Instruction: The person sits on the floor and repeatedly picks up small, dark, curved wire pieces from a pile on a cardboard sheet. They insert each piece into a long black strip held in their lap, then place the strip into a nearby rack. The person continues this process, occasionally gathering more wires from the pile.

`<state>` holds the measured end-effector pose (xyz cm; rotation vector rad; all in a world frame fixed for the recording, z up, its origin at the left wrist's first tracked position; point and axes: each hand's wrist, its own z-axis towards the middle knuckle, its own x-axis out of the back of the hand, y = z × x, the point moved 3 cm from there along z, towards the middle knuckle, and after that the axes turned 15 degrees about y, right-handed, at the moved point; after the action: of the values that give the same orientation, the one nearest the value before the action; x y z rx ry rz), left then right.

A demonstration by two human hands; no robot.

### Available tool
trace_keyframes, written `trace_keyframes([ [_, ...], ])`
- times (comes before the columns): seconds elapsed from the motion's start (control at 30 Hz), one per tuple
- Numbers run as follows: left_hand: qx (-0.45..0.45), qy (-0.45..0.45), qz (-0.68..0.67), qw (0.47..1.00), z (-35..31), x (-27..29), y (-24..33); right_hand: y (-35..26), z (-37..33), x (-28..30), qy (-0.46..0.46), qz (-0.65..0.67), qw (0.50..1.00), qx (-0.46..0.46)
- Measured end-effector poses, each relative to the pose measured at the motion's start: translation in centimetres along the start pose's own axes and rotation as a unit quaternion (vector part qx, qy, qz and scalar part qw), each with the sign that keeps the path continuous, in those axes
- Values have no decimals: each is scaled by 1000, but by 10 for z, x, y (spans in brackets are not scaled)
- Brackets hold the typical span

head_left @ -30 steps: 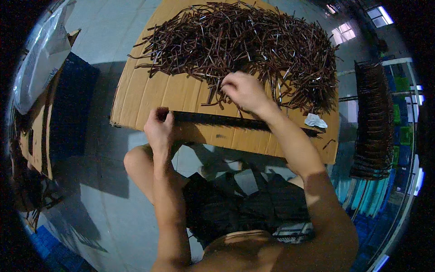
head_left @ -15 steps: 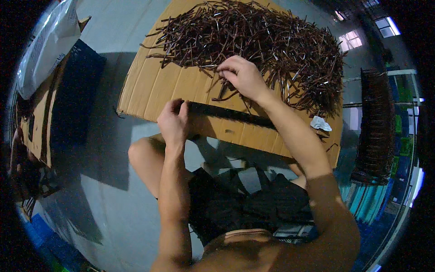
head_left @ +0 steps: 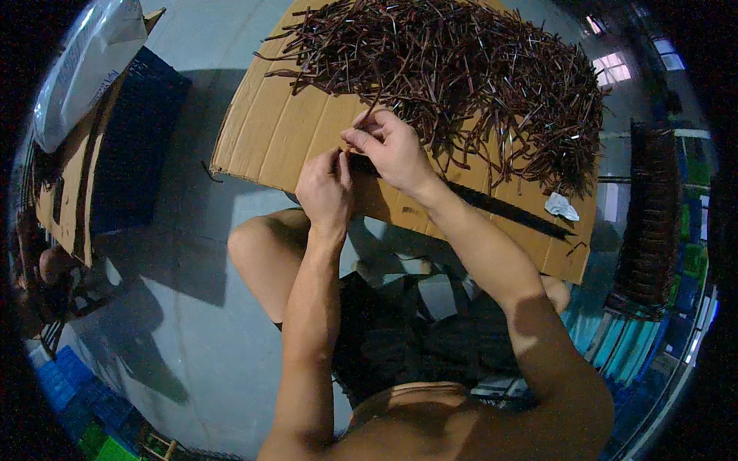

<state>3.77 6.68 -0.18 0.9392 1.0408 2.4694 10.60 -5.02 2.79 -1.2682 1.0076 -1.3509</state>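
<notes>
My left hand [head_left: 324,190] is closed at the near left part of a cardboard sheet [head_left: 269,127], its thumb and forefinger pinched at the end of a long black strip [head_left: 507,206]. That strip slants across the board to the lower right, passing beneath my right forearm. Just above, my right hand [head_left: 398,156] pinches a thin dark brown stick-like piece [head_left: 374,101], which pokes up past its fingertips. The fingertips of both hands nearly meet. A large heap of similar brown pieces [head_left: 453,65] covers the board's far half.
A crumpled white scrap [head_left: 561,206] lies on the board's right side. At the left stand a dark blue box [head_left: 142,146] and a clear plastic bag [head_left: 92,73]. A tall stack of dark brown items [head_left: 646,223] stands at the right, beside shelving.
My right hand has come from the edge of the heap toward my left hand, carrying a brown piece. The left hand stays at the strip's end. The whole view has shifted slightly.
</notes>
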Motion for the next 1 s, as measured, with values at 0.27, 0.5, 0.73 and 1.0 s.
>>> trace_keyframes([
  [0.27, 27, -27, 3, 999, 2, 1, 2, -9, -10, -7, -15, -65, 998, -3],
  [0.5, 53, -70, 15, 996, 3, 0, -1, -31, -16, -8, -27, -275, 950, 145],
  [0.73, 109, -76, -5, 991, 1, 9, 14, -7, 41, 85, 98, -340, 914, 200],
  [1.0, 34, -64, -22, 997, -7, -4, 15, 16, 52, 138, 33, -536, 842, 55],
])
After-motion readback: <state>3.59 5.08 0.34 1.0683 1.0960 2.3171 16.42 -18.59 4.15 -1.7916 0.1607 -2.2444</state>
